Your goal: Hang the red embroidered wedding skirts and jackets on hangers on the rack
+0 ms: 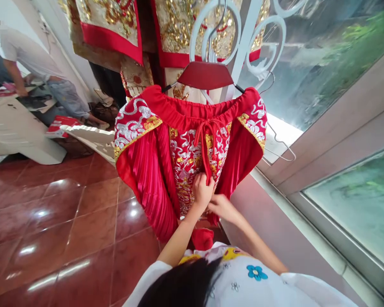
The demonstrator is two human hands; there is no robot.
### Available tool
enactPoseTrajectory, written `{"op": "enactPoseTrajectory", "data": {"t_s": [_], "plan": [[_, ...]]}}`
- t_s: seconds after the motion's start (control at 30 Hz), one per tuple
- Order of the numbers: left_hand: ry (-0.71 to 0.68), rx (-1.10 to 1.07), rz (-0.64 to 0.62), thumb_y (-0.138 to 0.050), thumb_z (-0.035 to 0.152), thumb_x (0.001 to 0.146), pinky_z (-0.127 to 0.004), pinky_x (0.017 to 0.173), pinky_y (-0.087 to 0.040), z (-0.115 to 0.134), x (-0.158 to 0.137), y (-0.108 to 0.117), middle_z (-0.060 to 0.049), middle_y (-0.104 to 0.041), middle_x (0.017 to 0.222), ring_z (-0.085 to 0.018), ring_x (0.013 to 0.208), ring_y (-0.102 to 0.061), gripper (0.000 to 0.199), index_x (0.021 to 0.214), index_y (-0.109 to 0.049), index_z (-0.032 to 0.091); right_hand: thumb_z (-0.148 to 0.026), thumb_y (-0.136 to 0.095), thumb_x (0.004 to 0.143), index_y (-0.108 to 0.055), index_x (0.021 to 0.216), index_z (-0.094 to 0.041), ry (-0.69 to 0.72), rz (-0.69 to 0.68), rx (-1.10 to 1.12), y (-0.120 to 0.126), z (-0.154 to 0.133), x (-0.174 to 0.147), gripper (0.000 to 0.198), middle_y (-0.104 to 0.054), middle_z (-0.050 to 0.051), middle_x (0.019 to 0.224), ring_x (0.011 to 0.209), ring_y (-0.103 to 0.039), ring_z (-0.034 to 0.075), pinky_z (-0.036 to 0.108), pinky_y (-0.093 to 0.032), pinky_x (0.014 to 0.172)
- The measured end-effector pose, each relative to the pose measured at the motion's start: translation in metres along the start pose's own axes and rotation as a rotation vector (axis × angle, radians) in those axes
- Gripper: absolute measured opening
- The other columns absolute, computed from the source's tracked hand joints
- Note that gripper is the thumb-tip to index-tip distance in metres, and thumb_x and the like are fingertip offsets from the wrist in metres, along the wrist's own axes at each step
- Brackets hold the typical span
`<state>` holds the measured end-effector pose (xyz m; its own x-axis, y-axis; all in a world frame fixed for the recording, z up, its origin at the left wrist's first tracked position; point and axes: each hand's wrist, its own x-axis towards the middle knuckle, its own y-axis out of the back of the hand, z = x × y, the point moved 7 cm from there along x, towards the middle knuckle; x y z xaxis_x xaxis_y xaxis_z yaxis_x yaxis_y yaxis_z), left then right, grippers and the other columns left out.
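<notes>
A red pleated skirt (145, 175) with silver and gold embroidery hangs in front of me from a dark red hanger (205, 76). Its gathered waistband is tied in a bow at the front, and a long red drawstring (205, 160) trails down from it. My left hand (202, 188) is closed around the lower part of this drawstring, before the embroidered middle panel (187, 164). Just below and to the right, my right hand (223, 208) has its fingers closed close to the left wrist; what they pinch is hidden. A bundle of red cloth (202, 238) shows beneath both hands.
More gold-sequinned garments (176, 30) with red borders hang behind. White scrollwork metal (238, 47) and a wire hanger (284, 151) are by the window (348, 204). At left, another person (32, 55) leans over a white table (16, 125). The floor (67, 221) is glossy red tile.
</notes>
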<state>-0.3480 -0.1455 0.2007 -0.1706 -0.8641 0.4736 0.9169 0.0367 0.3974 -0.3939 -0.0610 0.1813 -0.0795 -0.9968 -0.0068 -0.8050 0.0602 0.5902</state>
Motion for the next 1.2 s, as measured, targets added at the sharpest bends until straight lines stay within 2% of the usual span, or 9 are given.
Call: {"op": "enactPoseTrajectory", "data": {"t_s": [0.13,0.27,0.43,0.5,0.6,0.77,0.9,1.0,1.2], "plan": [[-0.135,-0.029,0.001,-0.055,0.016,0.078,-0.031,0.082,-0.049,0.017,-0.001,0.012,-0.007,-0.062,0.089,-0.018,0.086,-0.059,0.007,0.079,-0.061,0.016,-0.015,-0.056,0.071,-0.060,0.059,-0.014,0.012,0.051,-0.521,0.057,-0.036,0.005,0.012,-0.060,0.005,0.061,0.056,-0.054,0.014,0.024,-0.040,0.058],[-0.268,-0.109,-0.123,-0.047,0.026,0.085,-0.035,0.092,-0.048,0.019,0.021,0.029,-0.011,-0.060,0.111,-0.020,0.103,-0.057,0.023,0.072,-0.063,0.015,-0.015,-0.048,0.077,-0.066,0.079,-0.016,0.260,0.057,-0.145,0.063,-0.070,0.017,0.018,-0.066,0.003,0.079,0.068,-0.059,0.012,0.023,-0.046,0.065],[-0.335,0.081,-0.164,-0.031,0.027,0.093,-0.046,0.111,-0.031,0.009,0.047,0.046,-0.013,-0.045,0.139,-0.024,0.134,-0.034,0.037,0.099,-0.065,0.013,-0.023,-0.044,0.082,-0.051,0.124,-0.013,0.273,0.656,-0.176,0.087,-0.059,0.051,0.043,-0.054,0.015,0.122,0.116,-0.048,0.024,0.043,-0.039,0.100],[-0.286,0.182,-0.123,-0.036,0.029,0.092,-0.047,0.112,-0.029,0.001,0.054,0.056,-0.017,-0.037,0.145,-0.025,0.138,-0.028,0.040,0.122,-0.055,0.009,-0.025,-0.043,0.083,-0.039,0.134,-0.008,0.203,0.737,-0.324,0.090,-0.047,0.063,0.054,-0.044,0.020,0.131,0.124,-0.038,0.029,0.049,-0.032,0.105],[-0.208,0.282,-0.068,-0.041,0.028,0.091,-0.044,0.110,-0.033,-0.010,0.055,0.073,-0.020,-0.042,0.141,-0.026,0.136,-0.034,0.049,0.135,-0.041,0.008,-0.026,-0.042,0.084,-0.037,0.133,-0.007,0.165,0.776,-0.396,0.097,-0.036,0.072,0.053,-0.044,0.020,0.127,0.120,-0.038,0.030,0.049,-0.032,0.103],[-0.192,0.348,0.078,-0.038,0.034,0.093,-0.040,0.105,-0.040,-0.015,0.049,0.096,-0.016,-0.059,0.121,-0.025,0.116,-0.055,0.043,0.127,-0.051,0.013,-0.038,-0.048,0.083,-0.045,0.124,-0.012,0.078,0.902,-0.372,0.100,-0.037,0.072,0.048,-0.046,0.017,0.116,0.111,-0.040,0.030,0.049,-0.034,0.097],[-0.006,0.488,0.169,-0.055,0.053,0.082,-0.045,0.094,-0.044,-0.023,0.054,0.095,-0.018,-0.062,0.102,-0.034,0.107,-0.058,0.059,0.124,-0.054,0.010,-0.053,-0.056,0.077,-0.052,0.115,-0.014,-0.023,0.888,-0.475,0.087,-0.036,0.082,0.055,-0.040,0.018,0.115,0.113,-0.034,0.036,0.059,-0.026,0.093],[0.086,0.544,0.163,-0.050,0.053,0.085,-0.048,0.089,-0.045,-0.031,0.063,0.090,-0.017,-0.061,0.090,-0.036,0.101,-0.059,0.059,0.124,-0.055,0.009,-0.045,-0.052,0.082,-0.058,0.099,-0.016,-0.029,0.864,-0.504,0.086,-0.030,0.088,0.034,-0.040,0.017,0.115,0.113,-0.032,0.036,0.060,-0.023,0.091],[-0.105,0.321,0.071,-0.041,0.033,0.091,-0.042,0.100,-0.041,-0.044,0.052,0.085,-0.014,-0.062,0.106,-0.026,0.112,-0.055,0.038,0.119,-0.059,0.014,-0.033,-0.048,0.086,-0.057,0.102,-0.019,0.190,0.777,-0.399,0.079,-0.013,0.072,0.023,-0.047,0.013,0.123,0.117,-0.037,0.029,0.050,-0.029,0.094]]}}
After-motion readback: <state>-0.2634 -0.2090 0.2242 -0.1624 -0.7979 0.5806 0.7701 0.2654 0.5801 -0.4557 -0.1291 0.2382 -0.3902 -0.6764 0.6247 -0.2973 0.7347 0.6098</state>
